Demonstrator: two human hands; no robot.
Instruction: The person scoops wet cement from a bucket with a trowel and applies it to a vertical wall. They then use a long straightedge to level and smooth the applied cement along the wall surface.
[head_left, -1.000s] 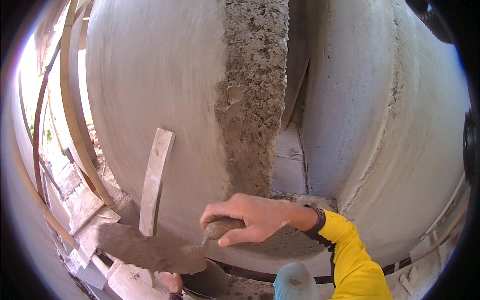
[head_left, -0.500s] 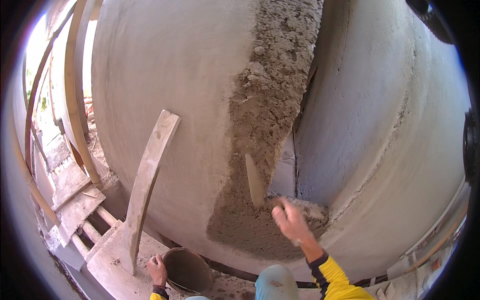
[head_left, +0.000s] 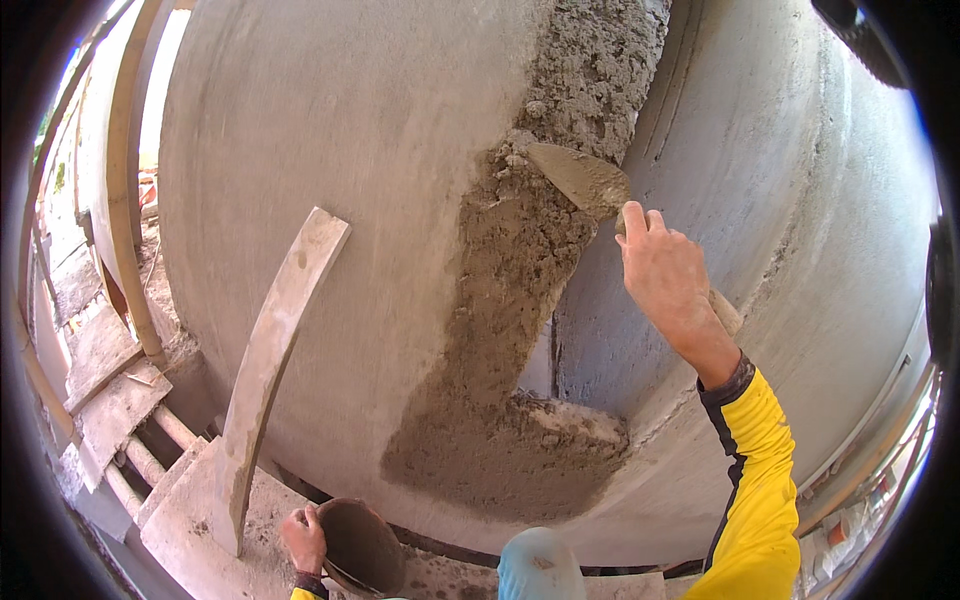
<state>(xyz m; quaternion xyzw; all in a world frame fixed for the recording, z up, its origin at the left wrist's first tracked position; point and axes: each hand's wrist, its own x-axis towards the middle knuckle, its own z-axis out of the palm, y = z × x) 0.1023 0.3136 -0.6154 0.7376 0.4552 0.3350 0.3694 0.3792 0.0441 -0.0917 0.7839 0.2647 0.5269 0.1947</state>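
Note:
My right hand (head_left: 668,285) is closed round the handle of a trowel (head_left: 580,178), whose mortar-coated blade points up and left. The blade lies against or just in front of the rough wet mortar (head_left: 510,240) on the wall, near the edge of the recess; I cannot tell whether it touches. At the lower left, my left hand (head_left: 302,540) grips the rim of a dark round bucket (head_left: 362,545). How much mortar the bucket holds is hard to make out.
A long board (head_left: 278,370) leans against the smooth plastered wall (head_left: 330,120) on the left. It stands on wide planks (head_left: 185,535) of a scaffold. Poles (head_left: 125,180) rise at the far left. A narrow ledge (head_left: 575,420) juts out at the bottom of the recess.
My right hand has carried the trowel up and to the right, from the lower mortar to a higher patch, and the blade has turned. My left hand stays at the bucket. The view shifted slightly.

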